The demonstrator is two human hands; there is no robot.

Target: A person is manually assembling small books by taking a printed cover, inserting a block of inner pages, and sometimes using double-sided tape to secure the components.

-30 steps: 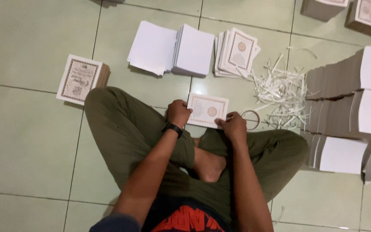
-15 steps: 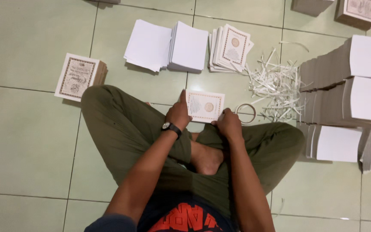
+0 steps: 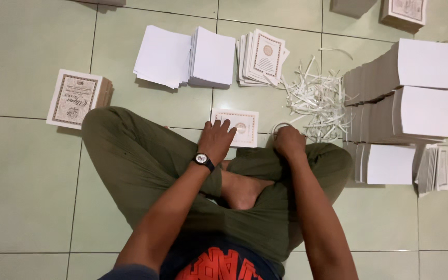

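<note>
The left hand [image 3: 217, 141] lies flat, fingers spread, pressing on the near-left part of a printed card [image 3: 236, 127] w/ an ornate border; it grasps nothing, just pins it to the tiled floor [image 3: 22, 176]. The right hand [image 3: 288, 142] is curled loosely over a roll of clear tape [image 3: 280, 127] just beside the card's right edge (whether the fingers actually pinch the roll cannot be told). The card sits directly in front of the crossed legs, on a grout line.

Judged by its look, the card is thin, light, fairly stiff paper stock, smooth-faced, likely to slide on glazed tile and to crease if bent; best taken by an edge or corner, thumb under, fingers on top.

Further out: two stacks of blank white sheets [image 3: 187, 62] and a fanned pile of printed cards [image 3: 263, 58] toward the far edge of the floor; a tangle of white paper strips [image 3: 315, 98] to the right; tall blocks of stacked cards [image 3: 405, 91] at the right edge; one bordered stack [image 3: 76, 98] at the left.
</note>
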